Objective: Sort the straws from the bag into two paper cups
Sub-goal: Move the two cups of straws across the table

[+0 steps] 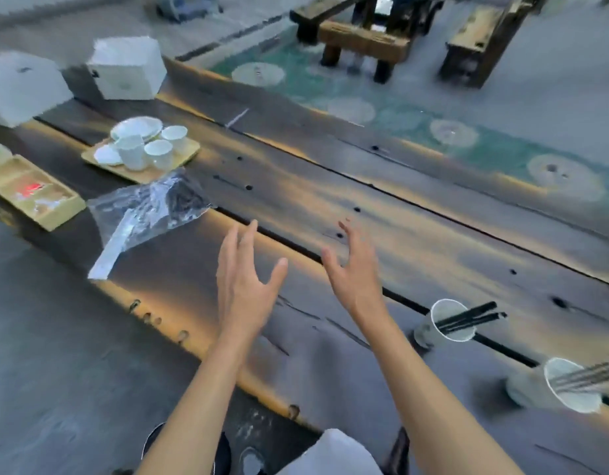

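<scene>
Counted: two white paper cups (447, 323) (566, 389), one clear plastic bag (148, 207), two white cardboard boxes (126, 68) (20, 85), two wooden trays (138, 173) (35, 197).

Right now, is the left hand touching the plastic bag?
Apart. The head view shows the left hand open above the table, with bare dark wood between its fingers and the plastic bag, which lies further to the left.

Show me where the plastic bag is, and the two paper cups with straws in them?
Plastic bag (148, 214): head view, on its crumpled clear middle.
Nearer paper cup (529, 389): head view, on its outer wall.
Farther paper cup (428, 329): head view, on its outer wall below the rim.
</scene>
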{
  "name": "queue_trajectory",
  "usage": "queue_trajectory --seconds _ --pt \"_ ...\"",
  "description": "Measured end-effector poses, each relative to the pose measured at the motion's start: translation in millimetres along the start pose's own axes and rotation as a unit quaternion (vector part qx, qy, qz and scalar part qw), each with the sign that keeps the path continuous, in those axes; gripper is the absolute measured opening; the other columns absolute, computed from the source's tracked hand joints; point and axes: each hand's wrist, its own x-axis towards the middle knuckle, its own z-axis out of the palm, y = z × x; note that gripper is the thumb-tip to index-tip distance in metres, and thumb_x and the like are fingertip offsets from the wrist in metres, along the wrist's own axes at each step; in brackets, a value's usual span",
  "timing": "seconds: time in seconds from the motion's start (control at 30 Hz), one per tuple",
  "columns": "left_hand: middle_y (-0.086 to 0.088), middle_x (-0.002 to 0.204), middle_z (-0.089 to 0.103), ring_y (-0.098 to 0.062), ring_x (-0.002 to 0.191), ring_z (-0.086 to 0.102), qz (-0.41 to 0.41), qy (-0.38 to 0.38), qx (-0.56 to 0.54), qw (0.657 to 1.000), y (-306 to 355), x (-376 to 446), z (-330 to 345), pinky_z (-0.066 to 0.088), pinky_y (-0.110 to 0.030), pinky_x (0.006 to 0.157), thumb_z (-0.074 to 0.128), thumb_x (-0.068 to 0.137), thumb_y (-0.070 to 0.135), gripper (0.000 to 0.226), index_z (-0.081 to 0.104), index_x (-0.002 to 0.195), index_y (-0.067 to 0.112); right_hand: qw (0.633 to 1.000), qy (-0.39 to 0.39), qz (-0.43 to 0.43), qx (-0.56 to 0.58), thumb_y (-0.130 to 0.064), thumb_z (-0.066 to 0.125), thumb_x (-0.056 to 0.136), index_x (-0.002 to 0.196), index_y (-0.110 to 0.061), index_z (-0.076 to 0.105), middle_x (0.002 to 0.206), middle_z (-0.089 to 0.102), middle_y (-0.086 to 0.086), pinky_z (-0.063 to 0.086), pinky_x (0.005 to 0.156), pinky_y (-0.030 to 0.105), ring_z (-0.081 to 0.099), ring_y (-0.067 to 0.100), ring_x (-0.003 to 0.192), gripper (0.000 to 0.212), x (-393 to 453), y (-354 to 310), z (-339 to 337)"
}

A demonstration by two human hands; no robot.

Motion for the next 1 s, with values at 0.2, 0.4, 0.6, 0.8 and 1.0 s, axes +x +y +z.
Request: queue_trajectory --seconds 0.2,0.4,0.6,0.8,1.0 --pt "-0.003 0.169 0.003 -0.025 0.155 0.000 0.137 -0.050 0.086 0.986 106.4 7.6 76.2 0.011 -0.047 0.122 0.052 0.089 0.061 0.084 0.012 0.158 0.034 0.972 0.121 -0.009 -0.202 -0.053 0.049 0.085 0.153 -0.021 0.028 0.164 0.021 0.002 0.017 0.117 0.052 0.017 0.030 0.150 0.078 -7.6 63.3 -138.4" --pt "-0.003 0.169 0.004 -0.026 0.155 -0.002 0.191 -0.101 0.060 0.975 191.5 -23.2 157.9 0.008 -0.051 0.123 0.050 0.080 0.071 0.095 0.010 0.158 0.034 0.954 0.154 0.061 -0.252 -0.062 0.045 0.080 0.155 -0.025 0.024 0.166 0.013 -0.002 0.011 0.118 0.057 0.008 0.029 0.153 0.086 -28.6 128.4 -240.6" --pt "-0.005 0.169 0.003 -0.026 0.155 -0.004 0.232 -0.135 0.100 0.958 236.0 -52.0 213.8 0.006 -0.051 0.123 0.049 0.078 0.075 0.098 0.006 0.158 0.037 0.943 0.171 0.111 -0.264 -0.065 0.039 0.078 0.155 -0.025 0.022 0.166 0.012 -0.001 0.009 0.118 0.059 0.008 0.030 0.152 0.089 -58.1 178.6 -302.7" --pt "-0.005 0.169 0.001 -0.026 0.155 -0.006 0.253 -0.161 0.115 0.947 254.5 -61.1 250.6 0.004 -0.050 0.124 0.047 0.078 0.077 0.098 0.004 0.157 0.038 0.936 0.192 0.133 -0.264 -0.065 0.043 0.082 0.156 -0.025 0.017 0.167 0.008 -0.002 0.007 0.119 0.058 0.006 0.029 0.153 0.088 -67.0 208.3 -329.4" --pt "-0.002 0.169 -0.002 -0.023 0.155 -0.009 0.227 -0.185 0.106 0.950 249.4 -62.4 272.1 0.000 -0.048 0.124 0.052 0.077 0.076 0.100 0.002 0.157 0.041 0.939 0.199 0.136 -0.247 -0.072 0.036 0.079 0.157 -0.025 0.013 0.167 0.006 -0.004 0.002 0.121 0.055 0.001 0.024 0.153 0.093 -73.9 224.2 -330.7"
